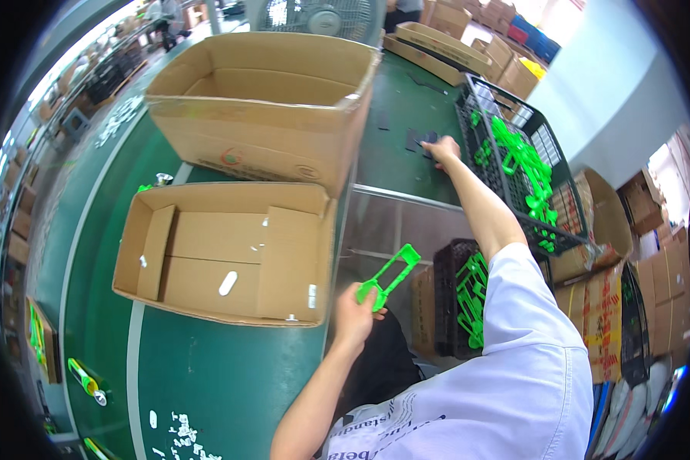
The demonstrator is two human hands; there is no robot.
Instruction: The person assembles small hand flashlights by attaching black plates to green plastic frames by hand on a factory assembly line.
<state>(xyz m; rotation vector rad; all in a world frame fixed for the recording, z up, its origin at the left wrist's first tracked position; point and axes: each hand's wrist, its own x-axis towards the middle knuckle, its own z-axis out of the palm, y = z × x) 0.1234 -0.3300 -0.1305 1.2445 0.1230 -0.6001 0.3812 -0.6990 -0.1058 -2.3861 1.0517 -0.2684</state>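
Observation:
My left hand (pixel 354 310) holds a bright green plastic frame part (pixel 389 276) above the gap beside the green table (pixel 207 383). My right arm stretches far forward, and my right hand (pixel 441 148) rests on small dark flat pieces (pixel 417 139) lying on the green surface, next to a black crate (pixel 506 184) holding several green plastic parts (pixel 523 161). Whether the right hand grips one of the dark pieces is not clear.
An open shallow cardboard box (pixel 222 253) lies left of my left hand, with a larger open box (pixel 268 107) behind it. A second black crate with green parts (pixel 464 295) stands below the table. Stacked cartons (pixel 629 276) line the right side; a fan (pixel 318 17) stands far back.

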